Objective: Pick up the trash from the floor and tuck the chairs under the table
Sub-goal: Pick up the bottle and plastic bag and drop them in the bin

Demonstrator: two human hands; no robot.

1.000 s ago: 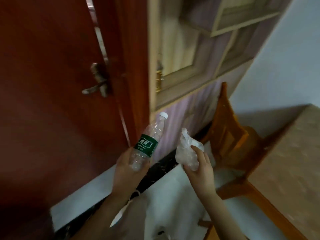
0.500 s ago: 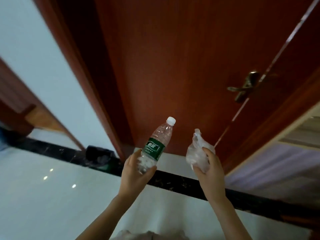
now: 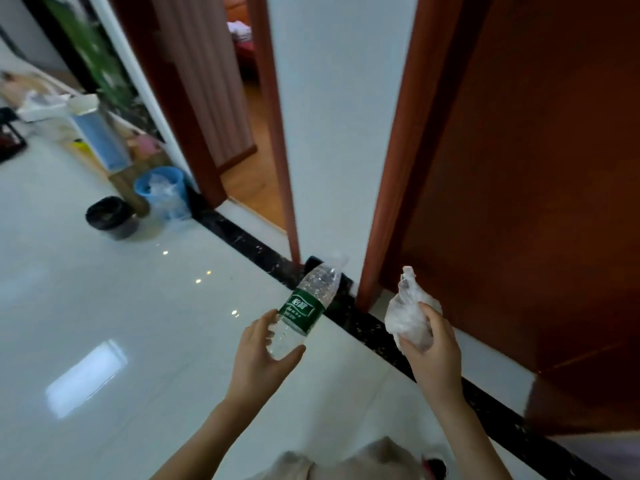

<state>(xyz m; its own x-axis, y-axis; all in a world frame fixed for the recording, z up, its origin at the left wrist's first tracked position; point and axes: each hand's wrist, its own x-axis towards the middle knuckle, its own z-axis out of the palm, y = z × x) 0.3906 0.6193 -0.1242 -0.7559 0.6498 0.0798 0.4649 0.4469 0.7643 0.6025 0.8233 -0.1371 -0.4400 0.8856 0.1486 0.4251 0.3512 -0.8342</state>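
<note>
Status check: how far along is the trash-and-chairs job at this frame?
Done: two pieces are off the floor. In hand: the left hand grips a plastic bottle, the right hand grips a crumpled plastic bag. Left: neither is binned yet; a blue bin and a black bin stand ahead on the left. No chairs or table in view, so tucking cannot be judged.

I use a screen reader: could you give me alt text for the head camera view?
A person's left hand holds a clear plastic bottle with a green label, and the right hand grips a crumpled plastic bag, above a glossy white floor. A blue bin and a black bin stand ahead on the left, near an open doorway.
</note>
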